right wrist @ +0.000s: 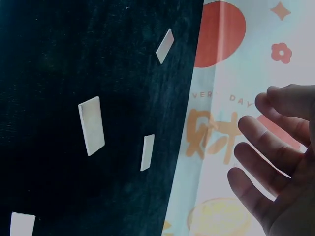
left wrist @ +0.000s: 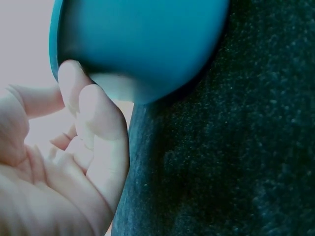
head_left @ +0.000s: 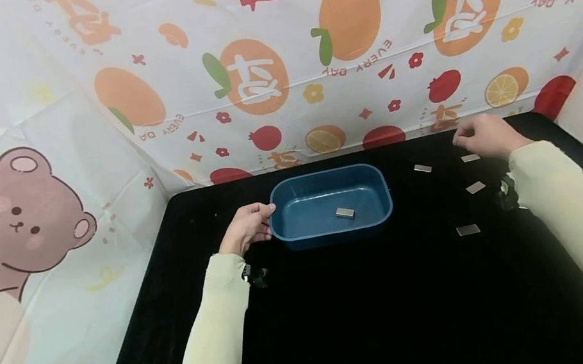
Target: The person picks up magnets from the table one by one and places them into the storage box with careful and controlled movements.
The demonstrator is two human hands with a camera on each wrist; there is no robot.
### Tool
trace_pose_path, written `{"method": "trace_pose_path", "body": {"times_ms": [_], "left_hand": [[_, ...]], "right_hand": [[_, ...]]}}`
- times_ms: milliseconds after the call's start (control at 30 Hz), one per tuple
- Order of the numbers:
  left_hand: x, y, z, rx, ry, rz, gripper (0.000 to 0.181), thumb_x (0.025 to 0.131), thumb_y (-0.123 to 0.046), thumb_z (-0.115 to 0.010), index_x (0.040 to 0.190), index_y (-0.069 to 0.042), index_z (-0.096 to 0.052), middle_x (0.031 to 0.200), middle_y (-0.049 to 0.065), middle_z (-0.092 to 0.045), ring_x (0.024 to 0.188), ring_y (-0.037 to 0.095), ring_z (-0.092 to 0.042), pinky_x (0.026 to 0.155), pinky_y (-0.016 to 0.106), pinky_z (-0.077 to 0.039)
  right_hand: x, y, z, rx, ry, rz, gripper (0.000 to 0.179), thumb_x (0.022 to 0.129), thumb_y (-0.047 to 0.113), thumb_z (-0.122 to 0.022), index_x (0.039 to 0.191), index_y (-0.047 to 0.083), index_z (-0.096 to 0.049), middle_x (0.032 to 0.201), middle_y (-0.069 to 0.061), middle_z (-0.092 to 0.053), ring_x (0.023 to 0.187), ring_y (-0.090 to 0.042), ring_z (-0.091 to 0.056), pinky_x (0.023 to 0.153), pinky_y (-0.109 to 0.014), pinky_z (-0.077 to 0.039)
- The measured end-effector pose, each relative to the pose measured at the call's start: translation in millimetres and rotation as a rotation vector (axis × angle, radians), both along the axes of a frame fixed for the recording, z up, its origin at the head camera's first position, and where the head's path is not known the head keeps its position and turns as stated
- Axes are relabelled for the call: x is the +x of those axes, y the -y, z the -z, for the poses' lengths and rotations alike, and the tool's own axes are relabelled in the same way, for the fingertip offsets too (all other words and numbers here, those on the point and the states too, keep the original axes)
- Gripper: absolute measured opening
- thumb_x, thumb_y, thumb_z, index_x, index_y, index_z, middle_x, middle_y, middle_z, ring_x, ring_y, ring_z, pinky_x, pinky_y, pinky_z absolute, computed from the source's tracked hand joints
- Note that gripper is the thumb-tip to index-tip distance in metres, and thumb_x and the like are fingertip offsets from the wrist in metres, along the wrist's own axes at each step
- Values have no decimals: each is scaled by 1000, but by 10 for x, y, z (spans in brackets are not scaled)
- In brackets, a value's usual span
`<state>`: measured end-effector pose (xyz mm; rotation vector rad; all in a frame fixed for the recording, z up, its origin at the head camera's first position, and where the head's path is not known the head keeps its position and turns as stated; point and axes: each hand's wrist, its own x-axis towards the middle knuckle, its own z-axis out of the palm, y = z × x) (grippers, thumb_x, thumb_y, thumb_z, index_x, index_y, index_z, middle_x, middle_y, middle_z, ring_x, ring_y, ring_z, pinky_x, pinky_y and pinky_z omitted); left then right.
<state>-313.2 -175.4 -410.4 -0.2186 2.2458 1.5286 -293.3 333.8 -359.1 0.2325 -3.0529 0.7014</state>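
Observation:
A blue plastic tub (head_left: 334,226) stands toward the back of the black table, with one small silvery rectangular block (head_left: 345,213) inside. My left hand (head_left: 250,225) holds the tub's left end, thumb at the rim; in the left wrist view, the fingertips (left wrist: 98,103) meet the tub wall (left wrist: 147,49). My right hand (head_left: 485,137) hovers at the far right with loosely bent fingers and nothing in them. Near it lie several thin pale rectangular pieces: a rear one (head_left: 422,168), one beside the hand (head_left: 471,157), a middle one (head_left: 476,187) and a front one (head_left: 468,230).
A fruit-print cloth (head_left: 312,100) hangs right behind the table's back edge. On the left hangs a pale sheet with a bear print (head_left: 21,210). Black table surface (head_left: 362,319) extends in front of the tub.

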Motion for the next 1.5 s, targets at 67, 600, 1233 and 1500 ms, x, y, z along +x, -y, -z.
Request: {"method": "trace_pose_path", "body": {"times_ms": [67,600,1233,1500], "left_hand": [[2,6,6,2,-1,0,31,102,-33,-55,107,-2,-57,68,-1,-57,55,11,-56,57,23,-54],[17,12,-6,1,-4,9,34,102,-35,-56,110,-3,-58,69,-1,-57,57,12,-56,58,23,-54],[22,-9,7,-9,-13,-14,28,102,-36,-55,99,-7,-57,76,1,-55,58,12,-57,58,24,-53],[21,-1,38,1,-4,-25,27,101,-36,-56,94,-10,-57,75,0,-55,58,12,-57,59,24,-54]], "right_hand": [[-11,-9,37,-10,20,-2,26,98,19,-56,106,-2,-69,100,-23,-69,82,-28,-58,66,-35,-46],[-94,188,400,-29,83,28,28,99,21,-54,108,-2,-68,109,-25,-68,94,-36,-59,83,-54,-49],[-148,278,698,15,77,99,29,97,19,-54,114,-2,-65,115,-28,-64,94,-39,-58,86,-60,-48],[-173,334,746,32,17,108,27,96,19,-56,111,-1,-67,112,-27,-66,95,-40,-59,86,-64,-47]]}}
